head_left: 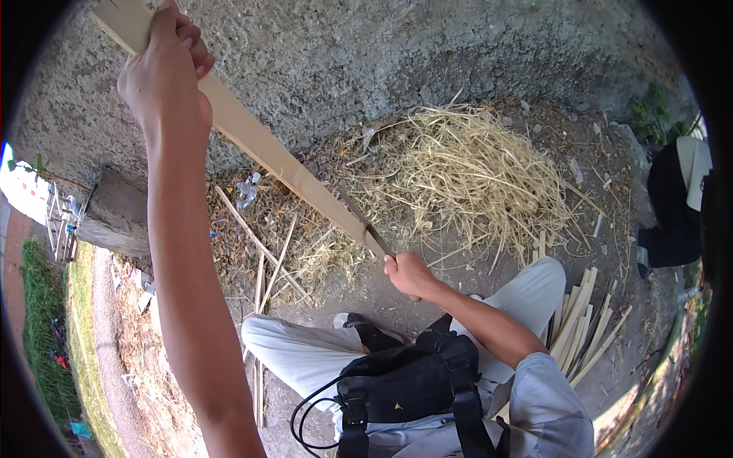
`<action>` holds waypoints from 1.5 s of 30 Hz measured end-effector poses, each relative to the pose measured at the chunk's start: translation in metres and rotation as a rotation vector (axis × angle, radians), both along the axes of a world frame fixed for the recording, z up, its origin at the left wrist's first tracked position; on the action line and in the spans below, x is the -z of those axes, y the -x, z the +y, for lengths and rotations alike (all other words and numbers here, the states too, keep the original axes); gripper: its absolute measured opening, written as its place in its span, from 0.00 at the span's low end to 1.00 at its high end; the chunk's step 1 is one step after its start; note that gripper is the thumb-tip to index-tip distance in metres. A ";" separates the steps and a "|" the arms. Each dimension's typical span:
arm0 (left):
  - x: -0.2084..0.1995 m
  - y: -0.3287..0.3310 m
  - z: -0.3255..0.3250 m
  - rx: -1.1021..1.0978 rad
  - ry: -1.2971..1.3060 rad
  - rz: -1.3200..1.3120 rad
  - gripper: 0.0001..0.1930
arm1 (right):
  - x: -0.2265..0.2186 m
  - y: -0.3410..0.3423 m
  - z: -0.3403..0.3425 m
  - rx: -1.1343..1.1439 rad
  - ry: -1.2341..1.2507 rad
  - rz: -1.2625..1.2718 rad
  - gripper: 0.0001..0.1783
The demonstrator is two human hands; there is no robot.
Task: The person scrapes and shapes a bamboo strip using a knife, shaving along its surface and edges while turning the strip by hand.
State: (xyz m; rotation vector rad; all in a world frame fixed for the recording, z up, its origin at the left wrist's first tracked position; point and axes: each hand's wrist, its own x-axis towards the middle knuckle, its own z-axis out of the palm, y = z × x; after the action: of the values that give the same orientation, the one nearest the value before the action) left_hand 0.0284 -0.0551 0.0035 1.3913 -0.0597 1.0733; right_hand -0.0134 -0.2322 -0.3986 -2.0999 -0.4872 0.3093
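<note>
Left hand (pixel 164 72) gripping bamboo strip (pixel 259 141), right hand (pixel 408 273) gripping knife (pixel 365 223)

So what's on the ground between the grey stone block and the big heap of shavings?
In the head view, between stone block and shavings heap: loose thin sticks, scattered litter, crossed by the held bamboo strip.

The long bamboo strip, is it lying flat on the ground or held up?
Held up, slanting. The left hand grips the bamboo strip high, while the right hand holds a knife against its lower end.
</note>
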 end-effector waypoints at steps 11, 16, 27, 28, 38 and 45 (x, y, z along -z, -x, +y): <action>-0.005 -0.029 0.013 0.365 -0.200 -0.039 0.13 | -0.041 0.021 0.011 0.076 -0.263 -0.184 0.23; 0.000 0.008 -0.040 0.093 -0.088 -0.086 0.14 | 0.017 -0.003 -0.015 -0.029 0.301 0.257 0.26; -0.003 0.008 -0.044 0.161 -0.175 -0.113 0.13 | -0.040 0.017 0.000 0.043 -0.236 -0.186 0.24; -0.003 0.012 -0.047 0.174 -0.177 -0.112 0.13 | 0.028 0.023 -0.002 0.111 -0.095 -0.167 0.24; -0.002 0.003 -0.004 0.184 -0.110 -0.037 0.11 | 0.037 0.024 -0.001 0.087 0.026 0.141 0.24; -0.007 0.007 0.018 0.156 -0.060 -0.014 0.13 | 0.097 0.058 -0.004 0.154 0.216 0.289 0.25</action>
State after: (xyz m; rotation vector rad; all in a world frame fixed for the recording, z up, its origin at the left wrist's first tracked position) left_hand 0.0210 -0.0372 0.0106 1.4091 -0.2085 0.9578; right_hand -0.0715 -0.2361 -0.4955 -2.2371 -0.1247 0.5863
